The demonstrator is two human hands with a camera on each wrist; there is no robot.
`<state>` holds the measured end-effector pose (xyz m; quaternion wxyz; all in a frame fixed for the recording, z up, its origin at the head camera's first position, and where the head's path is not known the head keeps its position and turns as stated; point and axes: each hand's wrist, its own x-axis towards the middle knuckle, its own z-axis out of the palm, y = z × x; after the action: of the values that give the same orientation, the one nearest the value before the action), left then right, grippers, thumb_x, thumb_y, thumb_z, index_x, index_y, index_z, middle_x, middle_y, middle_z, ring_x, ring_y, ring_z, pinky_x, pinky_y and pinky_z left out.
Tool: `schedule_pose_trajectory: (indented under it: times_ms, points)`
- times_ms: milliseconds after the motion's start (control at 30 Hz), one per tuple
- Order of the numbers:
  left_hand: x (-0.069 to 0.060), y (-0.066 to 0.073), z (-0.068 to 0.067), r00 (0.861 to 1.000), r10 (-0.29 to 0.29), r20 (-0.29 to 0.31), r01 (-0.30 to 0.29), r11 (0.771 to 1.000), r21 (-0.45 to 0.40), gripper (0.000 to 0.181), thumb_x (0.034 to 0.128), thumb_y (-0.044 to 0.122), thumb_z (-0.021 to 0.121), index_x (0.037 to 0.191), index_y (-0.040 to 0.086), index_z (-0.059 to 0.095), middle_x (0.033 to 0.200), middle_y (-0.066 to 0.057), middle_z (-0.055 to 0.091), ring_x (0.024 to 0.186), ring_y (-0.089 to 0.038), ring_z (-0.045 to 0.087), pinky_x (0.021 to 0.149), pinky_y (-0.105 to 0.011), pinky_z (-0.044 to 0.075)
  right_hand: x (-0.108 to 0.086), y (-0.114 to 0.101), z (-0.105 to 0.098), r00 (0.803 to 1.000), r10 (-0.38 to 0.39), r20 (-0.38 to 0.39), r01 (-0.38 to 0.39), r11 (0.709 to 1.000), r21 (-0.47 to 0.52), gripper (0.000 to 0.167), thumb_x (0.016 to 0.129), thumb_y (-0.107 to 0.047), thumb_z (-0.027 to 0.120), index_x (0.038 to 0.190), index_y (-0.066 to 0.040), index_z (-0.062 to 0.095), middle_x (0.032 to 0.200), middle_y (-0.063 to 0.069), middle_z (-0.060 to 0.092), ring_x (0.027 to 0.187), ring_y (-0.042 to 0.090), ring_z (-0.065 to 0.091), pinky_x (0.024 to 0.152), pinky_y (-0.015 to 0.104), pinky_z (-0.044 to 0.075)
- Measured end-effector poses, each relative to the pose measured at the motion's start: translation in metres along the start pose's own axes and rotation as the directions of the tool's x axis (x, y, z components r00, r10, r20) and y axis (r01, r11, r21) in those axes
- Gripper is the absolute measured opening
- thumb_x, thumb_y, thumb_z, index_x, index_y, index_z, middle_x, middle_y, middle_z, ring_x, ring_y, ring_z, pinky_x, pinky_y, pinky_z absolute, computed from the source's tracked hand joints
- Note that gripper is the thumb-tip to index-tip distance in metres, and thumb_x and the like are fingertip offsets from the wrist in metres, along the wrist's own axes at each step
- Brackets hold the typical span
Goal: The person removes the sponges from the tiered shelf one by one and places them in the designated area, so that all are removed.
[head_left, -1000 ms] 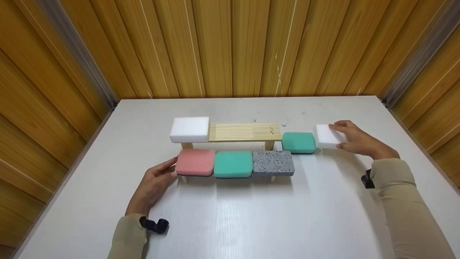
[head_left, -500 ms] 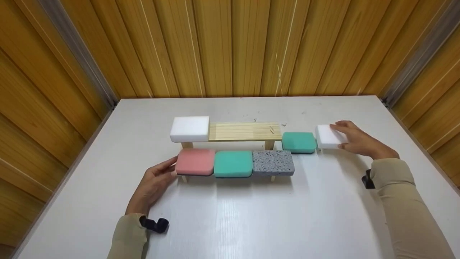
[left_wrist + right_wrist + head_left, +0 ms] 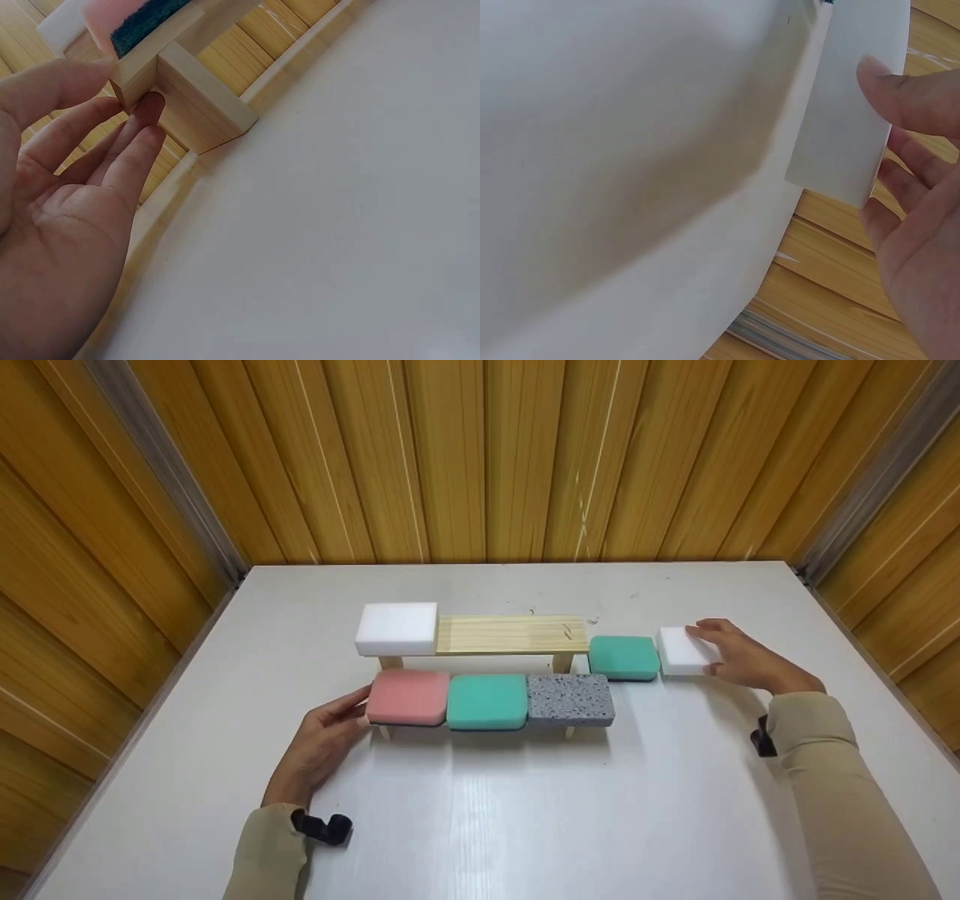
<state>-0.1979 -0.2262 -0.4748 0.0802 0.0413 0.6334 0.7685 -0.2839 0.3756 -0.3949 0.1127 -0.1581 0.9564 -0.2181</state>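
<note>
My left hand (image 3: pixel 326 746) pinches the left end of a low wooden bench (image 3: pixel 206 101), thumb on the top edge and fingertips below. In a row on that bench lie a pink sponge (image 3: pixel 409 698), a green sponge (image 3: pixel 487 702) and a speckled grey sponge (image 3: pixel 571 700). Over at the right, my right hand (image 3: pixel 750 658) grips a white sponge (image 3: pixel 680 651) between thumb and fingers. This sponge is beside another green sponge (image 3: pixel 624 657), right of the rear wooden bench (image 3: pixel 510 635). In the right wrist view the thumb presses the white sponge's side (image 3: pixel 847 105).
A second white sponge (image 3: pixel 397 628) sits on the left end of the rear bench, whose bare board shows to its right. Everything stands on a white table (image 3: pixel 480 825). Wood-patterned panels (image 3: pixel 480 457) rise behind and at both sides.
My right hand and the white sponge shift slightly right, then a little nearer to me and lower in view. The left hand and the benches look unmoved.
</note>
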Motion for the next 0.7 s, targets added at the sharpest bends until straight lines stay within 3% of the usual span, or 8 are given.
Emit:
schedule_pose_trajectory:
  times_ms: [467, 700]
  points:
    - [0.0036, 0.0023, 0.0018, 1.0, -0.002, 0.002, 0.002, 0.999, 0.033, 0.058, 0.0868, 0.004, 0.068, 0.141, 0.004, 0.047, 0.146, -0.006, 0.047, 0.124, -0.018, 0.053, 0.103, -0.025, 0.046, 0.0027, 0.0053, 0.0014, 0.999, 0.037, 0.032, -0.038, 0.999, 0.015, 0.068, 0.087, 0.006, 0.057, 0.148, 0.006, 0.025, 0.15, 0.035, 0.013, 0.136, 0.058, 0.013, 0.108, 0.071, 0.016]
    - [0.0014, 0.0006, 0.001, 1.0, -0.019, 0.001, 0.019, 0.999, 0.035, 0.059, 0.0874, 0.003, 0.066, 0.142, 0.003, 0.045, 0.148, -0.008, 0.044, 0.124, -0.016, 0.055, 0.102, -0.024, 0.046, 0.0014, 0.0053, 0.0063, 0.999, 0.015, 0.029, -0.016, 0.999, 0.034, 0.066, 0.087, 0.006, 0.054, 0.147, 0.007, 0.027, 0.15, 0.035, 0.014, 0.136, 0.058, 0.013, 0.108, 0.072, 0.016]
